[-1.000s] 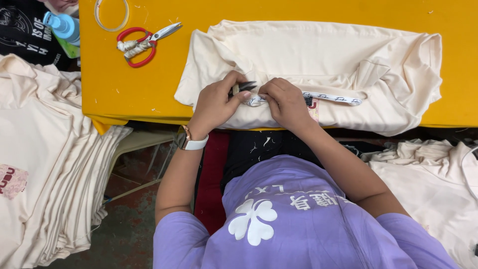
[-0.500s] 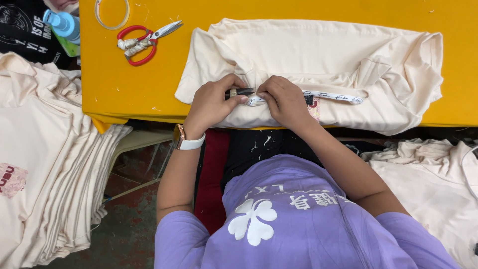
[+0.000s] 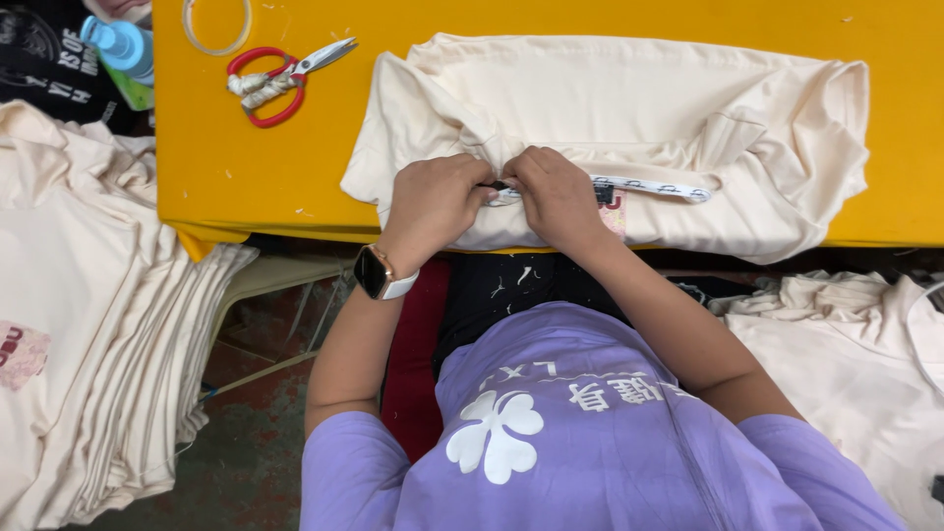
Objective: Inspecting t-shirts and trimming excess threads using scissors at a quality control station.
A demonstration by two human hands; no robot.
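A cream shirt [image 3: 629, 108] lies bunched on the yellow table [image 3: 265, 167], its neck edge toward me. A white printed neck tape [image 3: 654, 187] runs along that edge. My left hand [image 3: 433, 202], with a watch [image 3: 379, 273] on the wrist, and my right hand [image 3: 556, 192] meet at the neck seam, both pinching the fabric. The tip of a small dark tool [image 3: 499, 185] shows between the fingers; which hand holds it is hidden.
Red-handled scissors [image 3: 280, 74] and a loop of white band [image 3: 214, 29] lie at the table's far left. A blue bottle [image 3: 123, 44] stands beyond the corner. A stack of cream shirts [image 3: 88, 324] sits at my left, and more cream cloth [image 3: 846, 344] at my right.
My two hands have drawn closer together on the neck seam. The small dark tool that showed plainly between them is now mostly covered by my fingers.
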